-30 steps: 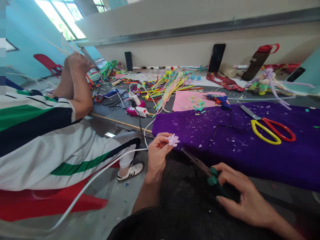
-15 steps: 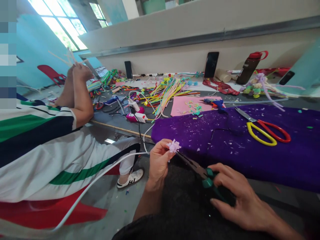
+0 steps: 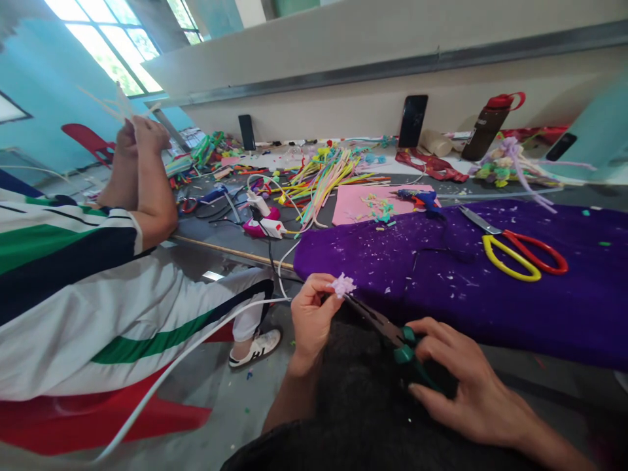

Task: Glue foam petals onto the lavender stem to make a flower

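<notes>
Between the thumb and fingers of my left hand (image 3: 313,320) is a small pale lilac fuzzy flower-like piece (image 3: 343,285). My right hand (image 3: 461,379) is wrapped round the green handles of long-nosed pliers (image 3: 380,322). The plier tips reach the lower right side of the lilac piece; whether they grip it I cannot tell. Both hands are held above my dark lap, in front of the purple cloth (image 3: 392,261). Scissors (image 3: 513,247) with one yellow and one red handle lie on that cloth, beyond my right hand.
A blue glue gun (image 3: 422,198) rests on a pink sheet (image 3: 348,203) scattered with clippings. Bundled pipe cleaners (image 3: 326,183), a power strip (image 3: 265,227), a phone (image 3: 413,122) and a bottle (image 3: 488,127) stand behind. A co-worker (image 3: 73,261) sits at left. A white cable (image 3: 196,353) hangs beside my left arm.
The view has shifted slightly. My hands, the lilac piece and the pliers keep nearly the same positions relative to each other. The co-worker's hands remain raised.
</notes>
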The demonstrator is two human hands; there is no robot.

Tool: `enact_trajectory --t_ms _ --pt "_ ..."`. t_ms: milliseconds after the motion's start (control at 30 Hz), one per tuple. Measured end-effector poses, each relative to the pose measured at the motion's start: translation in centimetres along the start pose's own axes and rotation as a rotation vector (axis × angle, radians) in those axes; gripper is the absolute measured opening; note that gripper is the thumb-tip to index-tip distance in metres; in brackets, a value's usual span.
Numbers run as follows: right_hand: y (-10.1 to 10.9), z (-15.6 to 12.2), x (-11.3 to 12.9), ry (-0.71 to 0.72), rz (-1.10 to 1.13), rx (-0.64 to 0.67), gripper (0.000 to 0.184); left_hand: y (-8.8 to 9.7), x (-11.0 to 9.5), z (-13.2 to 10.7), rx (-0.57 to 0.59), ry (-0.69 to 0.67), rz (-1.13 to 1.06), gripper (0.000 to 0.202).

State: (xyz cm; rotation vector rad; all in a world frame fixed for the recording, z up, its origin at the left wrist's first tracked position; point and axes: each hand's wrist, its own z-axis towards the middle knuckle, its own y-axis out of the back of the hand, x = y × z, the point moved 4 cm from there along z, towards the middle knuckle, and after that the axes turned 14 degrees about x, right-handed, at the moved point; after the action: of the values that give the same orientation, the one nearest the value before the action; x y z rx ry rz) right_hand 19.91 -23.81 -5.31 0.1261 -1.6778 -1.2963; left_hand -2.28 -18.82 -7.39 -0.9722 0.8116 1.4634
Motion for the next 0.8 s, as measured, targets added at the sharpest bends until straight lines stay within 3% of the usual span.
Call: enact_trajectory --t_ms 167,300,467,700,800 --pt "-0.2 -0.1 -0.2 -0.012 0.02 0.023 0.019 0.2 -0.4 -0.1 -0.036 -0.083 0.136 0.012" --pt "-0.3 -0.1 -0.4 -0.027 0.072 0.058 0.02 0.1 0.0 -0.1 -0.002 -0.059 0.025 0.013" --pt "-0.3 0.0 -0.4 -0.028 0.118 0.065 0.022 -0.4 0.7 -0.4 0.086 0.042 -0.182 0.014" --pt "-0.3 -0.1 -0.6 -0.035 0.1 0.053 0.021 -0.5 1.5 -1.2 0.138 0.297 -0.332 0.012" --pt "-0.3 -0.2 -0.5 -0.031 0.1 0.059 0.021 -0.5 1.7 -1.2 0.157 0.346 -0.373 0.012"
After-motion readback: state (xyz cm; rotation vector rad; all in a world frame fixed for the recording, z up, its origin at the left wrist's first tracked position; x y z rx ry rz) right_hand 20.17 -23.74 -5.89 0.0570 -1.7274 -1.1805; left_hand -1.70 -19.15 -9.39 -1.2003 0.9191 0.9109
